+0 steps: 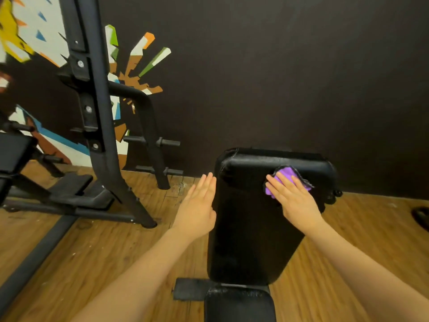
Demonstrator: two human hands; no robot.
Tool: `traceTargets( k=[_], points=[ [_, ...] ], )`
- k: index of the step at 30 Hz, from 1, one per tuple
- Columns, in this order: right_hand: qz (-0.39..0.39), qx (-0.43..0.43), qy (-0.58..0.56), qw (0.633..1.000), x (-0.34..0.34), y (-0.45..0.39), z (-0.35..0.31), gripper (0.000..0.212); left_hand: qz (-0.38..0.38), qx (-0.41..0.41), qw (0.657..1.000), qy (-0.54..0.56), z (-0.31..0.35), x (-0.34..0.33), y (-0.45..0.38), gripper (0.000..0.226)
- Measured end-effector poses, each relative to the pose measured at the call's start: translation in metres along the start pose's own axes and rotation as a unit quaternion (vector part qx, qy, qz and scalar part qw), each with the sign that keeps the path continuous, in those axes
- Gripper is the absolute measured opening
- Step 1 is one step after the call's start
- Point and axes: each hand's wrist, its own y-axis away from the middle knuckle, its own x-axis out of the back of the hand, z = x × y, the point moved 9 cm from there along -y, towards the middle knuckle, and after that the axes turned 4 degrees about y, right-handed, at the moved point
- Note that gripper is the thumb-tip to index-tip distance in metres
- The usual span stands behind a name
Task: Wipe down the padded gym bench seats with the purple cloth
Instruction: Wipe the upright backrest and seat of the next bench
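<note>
Seat pad (pixel 240 305) sits lowest in view, w/ black backrest pad (pixel 255 228) beyond it. R hand (pixel 294 201), fingers flat, presses purple cloth (pixel 287 175) onto backrest's upper right. L hand (pixel 199 205) open, fingers straight, along pad's left edge. Black rack (pixel 99 112) stands left on wood floor (pixel 104 247).

Black padded bench (pixel 250 228), crumpled purple cloth (pixel 287 174) near its top

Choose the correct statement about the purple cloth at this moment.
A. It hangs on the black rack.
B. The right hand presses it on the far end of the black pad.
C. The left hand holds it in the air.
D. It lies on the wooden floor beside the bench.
B: the right hand lies flat on the purple cloth near the far end of the black pad; the left hand is open beside the pad.
</note>
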Motion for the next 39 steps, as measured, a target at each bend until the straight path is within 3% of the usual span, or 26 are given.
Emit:
traceTargets(
  k=[6,11,14,17,20,23,24,26,29,32,34,37,39],
  points=[
    [0.009,-0.066,-0.049,0.997,-0.011,0.039,0.052,0.094,-0.021,-0.028,0.991,-0.13,0.045,0.01,-0.016,0.074],
    [0.088,-0.142,-0.131,0.977,-0.006,0.036,0.062,0.072,-0.052,-0.105,0.947,-0.299,0.078,0.021,-0.047,0.069],
    [0.137,-0.279,-0.206,0.928,-0.001,0.044,0.093,0.058,-0.07,-0.176,0.923,-0.336,0.098,0.03,-0.067,0.068],
    [0.105,-0.408,-0.221,0.88,-0.018,0.051,0.11,0.053,-0.129,-0.283,0.88,-0.36,0.118,0.027,-0.087,0.067],
    [0.077,-0.489,-0.194,0.847,-0.019,0.044,0.092,0.062,-0.17,-0.368,0.826,-0.391,0.121,0.018,-0.103,0.066],
    [0.117,-0.566,-0.211,0.788,-0.007,0.037,0.06,0.067,-0.162,-0.417,0.832,-0.329,0.112,0.01,-0.11,0.067],
    [0.128,-0.562,-0.225,0.785,-0.006,0.029,0.041,0.069,-0.142,-0.436,0.835,-0.304,0.109,0.009,-0.11,0.066],
    [0.132,-0.518,-0.221,0.816,-0.005,0.005,-0.006,0.076,-0.107,-0.469,0.835,-0.268,0.107,0.009,-0.11,0.064],
    [0.092,-0.455,-0.235,0.854,-0.011,-0.018,-0.057,0.087,-0.111,-0.475,0.834,-0.257,0.101,0.005,-0.112,0.063],
    [0.128,-0.403,-0.226,0.877,-0.005,-0.012,-0.064,0.076,-0.089,-0.497,0.832,-0.231,0.103,0.01,-0.112,0.062],
    [0.175,-0.302,-0.229,0.908,0.005,-0.008,-0.065,0.066,-0.077,-0.514,0.825,-0.222,0.103,0.009,-0.111,0.062],
    [0.12,-0.075,-0.169,0.975,0.014,-0.013,-0.088,0.066,-0.068,-0.522,0.824,-0.21,0.103,0.009,-0.11,0.06],
    [0.097,0.044,-0.119,0.987,0.016,-0.015,-0.098,0.067,-0.068,-0.519,0.825,-0.212,0.101,0.008,-0.11,0.059]
  ],
)
